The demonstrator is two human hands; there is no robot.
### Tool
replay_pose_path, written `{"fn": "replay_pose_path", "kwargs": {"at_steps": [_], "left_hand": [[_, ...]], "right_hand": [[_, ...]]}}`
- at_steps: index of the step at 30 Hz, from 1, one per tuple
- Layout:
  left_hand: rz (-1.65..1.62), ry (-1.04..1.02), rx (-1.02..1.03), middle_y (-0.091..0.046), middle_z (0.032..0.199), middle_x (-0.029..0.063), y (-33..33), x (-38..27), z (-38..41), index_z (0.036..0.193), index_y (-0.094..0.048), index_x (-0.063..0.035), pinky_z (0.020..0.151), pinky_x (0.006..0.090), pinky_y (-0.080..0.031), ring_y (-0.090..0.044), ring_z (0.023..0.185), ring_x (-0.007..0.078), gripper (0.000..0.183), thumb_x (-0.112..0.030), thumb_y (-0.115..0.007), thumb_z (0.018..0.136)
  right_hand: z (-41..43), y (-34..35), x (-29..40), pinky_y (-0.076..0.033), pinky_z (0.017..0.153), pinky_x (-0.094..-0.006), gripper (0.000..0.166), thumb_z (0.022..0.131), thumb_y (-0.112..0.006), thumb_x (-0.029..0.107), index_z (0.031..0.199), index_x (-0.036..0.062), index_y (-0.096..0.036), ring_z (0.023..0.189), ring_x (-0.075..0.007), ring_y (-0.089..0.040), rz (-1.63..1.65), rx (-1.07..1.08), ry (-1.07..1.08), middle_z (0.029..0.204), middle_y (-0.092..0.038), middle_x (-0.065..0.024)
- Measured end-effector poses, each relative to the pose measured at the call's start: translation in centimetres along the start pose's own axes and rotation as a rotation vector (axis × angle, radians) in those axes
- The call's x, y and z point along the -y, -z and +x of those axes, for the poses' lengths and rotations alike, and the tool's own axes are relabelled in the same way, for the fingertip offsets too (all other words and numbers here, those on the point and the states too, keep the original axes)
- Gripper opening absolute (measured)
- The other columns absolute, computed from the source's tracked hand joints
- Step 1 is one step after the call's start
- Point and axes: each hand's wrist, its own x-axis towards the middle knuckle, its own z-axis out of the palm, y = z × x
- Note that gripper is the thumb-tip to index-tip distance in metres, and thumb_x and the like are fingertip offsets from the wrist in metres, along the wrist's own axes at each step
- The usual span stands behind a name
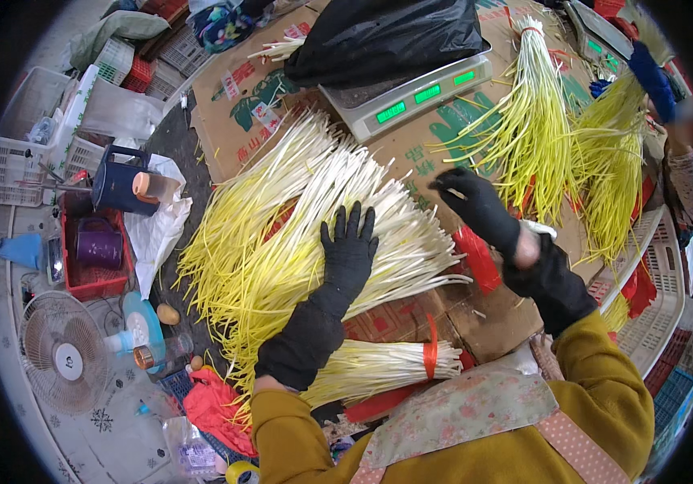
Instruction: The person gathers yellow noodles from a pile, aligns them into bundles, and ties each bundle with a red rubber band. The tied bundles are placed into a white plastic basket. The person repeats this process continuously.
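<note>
My left hand (349,251), in a black glove, lies palm down with spread fingers on a wide pile of yellow and white garlic chives (298,224). Right of the pile, my right hand (473,202), also gloved in black, is raised over the cardboard with its fingers curled; thumb and fingertip look close together, and whether something thin is between them I cannot tell. Nearest my body lies a chive bundle (377,366) tied with a red band (430,357). A red strip (478,259) lies below my right hand. Another bundle (534,121), tied at its white end, lies at the upper right.
A digital scale (419,91) bearing a black plastic bag (383,42) stands behind the pile. At the right, a co-worker's blue-gloved hand (652,78) is by more chives (613,157). A white plastic basket (655,302) is at right; a fan (65,357) and a red crate (98,284) are left.
</note>
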Motion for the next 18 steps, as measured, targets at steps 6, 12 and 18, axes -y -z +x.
{"fn": "replay_pose_path", "kwargs": {"at_steps": [6,12,18], "left_hand": [[-0.145,-0.144,0.058,-0.034,0.135,0.0084,1.6,-0.6,-1.0,0.133,-0.034,-0.0163,0.101,0.0468,-0.015,-0.03,0.124,0.0256,0.048,-0.028,-0.045,0.088],[-0.27,-0.169,-0.049,-0.053,0.115,0.0044,4.0,-1.6,-1.9,0.116,-0.054,-0.0142,0.099,0.0466,-0.019,-0.042,0.114,0.0236,0.033,-0.024,-0.052,0.085],[-0.378,0.028,-0.278,-0.057,0.101,0.0055,5.3,0.3,4.6,0.101,-0.058,-0.0109,0.092,0.0407,-0.029,-0.052,0.096,0.0193,0.021,-0.017,-0.054,0.082]], "right_hand": [[8.4,-6.8,-2.8,-0.047,0.068,-0.0406,0.027,0.069,-0.067,0.024,0.09,0.0059,-0.065,0.076,-0.0343,-0.059,-0.18,0.065,-0.005,0.08,-0.063,-0.0156],[9.8,-9.1,-4.5,-0.046,0.068,-0.044,0.024,0.066,-0.067,0.025,0.079,0.0058,-0.062,0.077,-0.0346,-0.058,-0.277,0.208,-0.003,0.079,-0.062,-0.0157],[9.8,-7.7,-3.8,-0.046,0.067,-0.0426,0.015,0.069,-0.062,0.014,0.081,0.0045,-0.061,0.079,-0.0344,-0.057,-0.318,0.221,0.138,0.08,-0.06,-0.0158]]}}
